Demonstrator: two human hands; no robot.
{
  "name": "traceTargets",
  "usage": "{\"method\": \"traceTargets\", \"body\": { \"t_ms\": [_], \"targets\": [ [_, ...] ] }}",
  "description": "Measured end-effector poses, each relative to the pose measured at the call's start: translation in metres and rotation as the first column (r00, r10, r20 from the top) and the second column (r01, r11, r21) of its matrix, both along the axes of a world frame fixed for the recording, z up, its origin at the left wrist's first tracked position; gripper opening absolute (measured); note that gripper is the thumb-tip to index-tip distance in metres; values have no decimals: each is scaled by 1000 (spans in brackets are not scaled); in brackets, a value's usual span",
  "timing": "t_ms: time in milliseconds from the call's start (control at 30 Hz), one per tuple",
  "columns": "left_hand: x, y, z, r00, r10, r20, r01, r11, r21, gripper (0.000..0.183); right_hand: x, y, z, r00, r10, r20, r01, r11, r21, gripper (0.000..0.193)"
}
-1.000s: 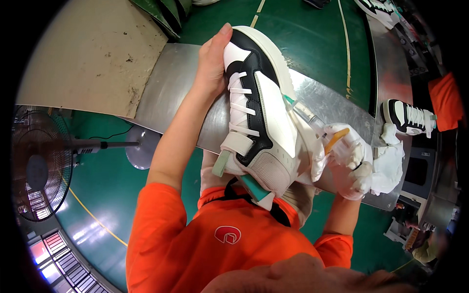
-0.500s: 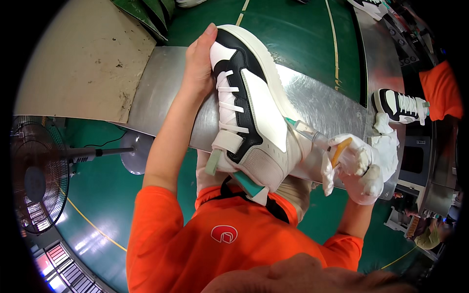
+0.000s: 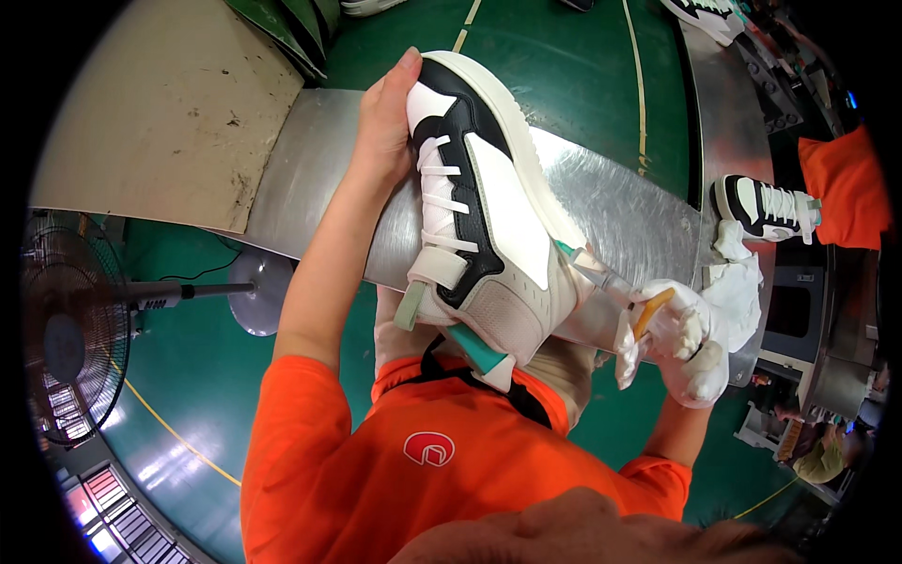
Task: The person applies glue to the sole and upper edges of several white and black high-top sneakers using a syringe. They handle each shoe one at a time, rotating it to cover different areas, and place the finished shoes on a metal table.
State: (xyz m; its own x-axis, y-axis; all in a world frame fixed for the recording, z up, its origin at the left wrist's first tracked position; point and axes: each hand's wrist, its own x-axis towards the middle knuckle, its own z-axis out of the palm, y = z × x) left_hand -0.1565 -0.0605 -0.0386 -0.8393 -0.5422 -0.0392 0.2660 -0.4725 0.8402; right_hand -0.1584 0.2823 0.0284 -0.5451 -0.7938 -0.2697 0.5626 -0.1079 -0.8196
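Observation:
A white, black and grey high-top sneaker [image 3: 507, 207] is held tilted over the metal bench, its toe far and its heel toward me. My left hand [image 3: 385, 117] is closed round the toe end; most of its fingers are hidden behind the shoe. In a white glove, my right hand [image 3: 691, 343] grips a clear syringe-like tube [image 3: 606, 277] with a teal tip. That tip meets the edge between upper and pale sole, close to the heel. A yellow-orange strip [image 3: 653, 313] and crumpled white material show at the gloved fingers. A teal piece [image 3: 474, 348] sticks out of the shoe's collar.
The metal bench [image 3: 620, 197] runs beneath the shoe, with a beige board [image 3: 169, 122] at left. Another sneaker [image 3: 766, 207] and white cloth [image 3: 735, 291] lie at right, beside a person's orange sleeve [image 3: 846, 188]. A black fan [image 3: 70, 329] stands on the left.
The tube's teal tip has slid a little along the sole edge toward the heel, and my right hand has shifted slightly nearer to me. My left hand keeps its hold on the toe.

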Motion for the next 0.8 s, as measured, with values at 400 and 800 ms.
{"method": "traceTargets", "body": {
  "t_ms": [400,800],
  "targets": [
    [-7,-2,-5,990,83,114,-81,997,-19,31,3,27,-30,993,-110,38,115,977,-179,97],
    [-4,18,9,881,214,423,-60,935,-349,36,12,45,-92,918,-298,263,381,847,-372,82]
  ]
}}
